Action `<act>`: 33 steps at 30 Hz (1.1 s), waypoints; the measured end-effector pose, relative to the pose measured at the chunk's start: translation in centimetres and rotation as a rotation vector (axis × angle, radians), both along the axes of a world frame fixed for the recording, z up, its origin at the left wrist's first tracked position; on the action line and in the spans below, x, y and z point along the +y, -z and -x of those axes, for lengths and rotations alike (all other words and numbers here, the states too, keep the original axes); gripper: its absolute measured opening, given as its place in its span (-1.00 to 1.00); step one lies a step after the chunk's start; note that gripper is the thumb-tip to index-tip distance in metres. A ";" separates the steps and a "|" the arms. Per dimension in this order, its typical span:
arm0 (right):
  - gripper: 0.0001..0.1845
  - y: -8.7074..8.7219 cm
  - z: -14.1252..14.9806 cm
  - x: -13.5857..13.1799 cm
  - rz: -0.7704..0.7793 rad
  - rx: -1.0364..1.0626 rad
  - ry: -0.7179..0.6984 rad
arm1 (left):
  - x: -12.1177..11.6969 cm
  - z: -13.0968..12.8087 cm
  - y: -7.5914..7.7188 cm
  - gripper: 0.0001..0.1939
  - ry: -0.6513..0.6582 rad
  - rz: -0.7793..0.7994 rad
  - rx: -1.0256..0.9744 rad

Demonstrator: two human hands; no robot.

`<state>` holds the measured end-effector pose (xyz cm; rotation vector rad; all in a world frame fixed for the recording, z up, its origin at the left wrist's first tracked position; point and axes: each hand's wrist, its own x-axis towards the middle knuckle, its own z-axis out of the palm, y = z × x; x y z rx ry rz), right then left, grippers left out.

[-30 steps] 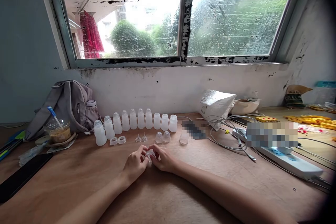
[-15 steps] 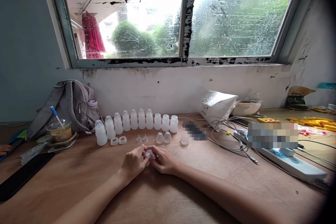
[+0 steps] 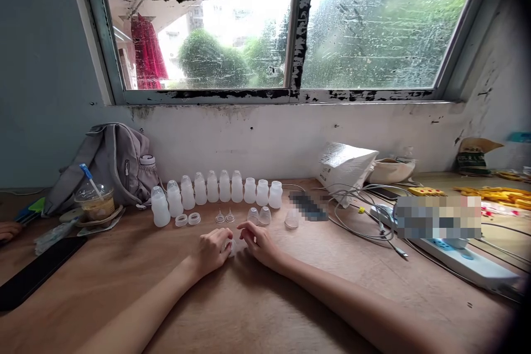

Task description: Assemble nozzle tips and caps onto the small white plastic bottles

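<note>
Head view — of both hands [image 3: 213, 246], the left holds a clear, rounded piece [image 3: 233, 247].

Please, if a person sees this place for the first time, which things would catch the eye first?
Probably the large bright window above the table, with a red cloth hanging beyond its left pane. Next, the row of ten whitish bottles near the wall, and in front of them the left hand at a small clear piece, the right hand beside it.
</note>
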<state>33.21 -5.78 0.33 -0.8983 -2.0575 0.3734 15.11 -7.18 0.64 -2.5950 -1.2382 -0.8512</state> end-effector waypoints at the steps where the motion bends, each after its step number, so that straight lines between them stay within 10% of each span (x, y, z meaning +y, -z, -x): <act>1: -0.81 0.1 0.0 0.0 -0.008 -0.004 0.005 | 0.0 0.0 0.1 -0.89 0.018 0.001 -0.001; 20: -0.81 0.9 0.0 1.2 -0.181 -0.067 0.073 | 0.3 0.1 0.3 -0.91 0.052 -0.070 0.049; 28: -0.67 -5.3 -2.2 9.4 -0.360 -0.452 0.525 | 0.4 0.1 0.5 -0.86 0.141 -0.087 0.056; 33: -0.67 -6.0 -2.6 13.4 -0.295 -0.579 0.657 | -0.1 0.0 -0.2 -0.87 0.177 -0.088 0.087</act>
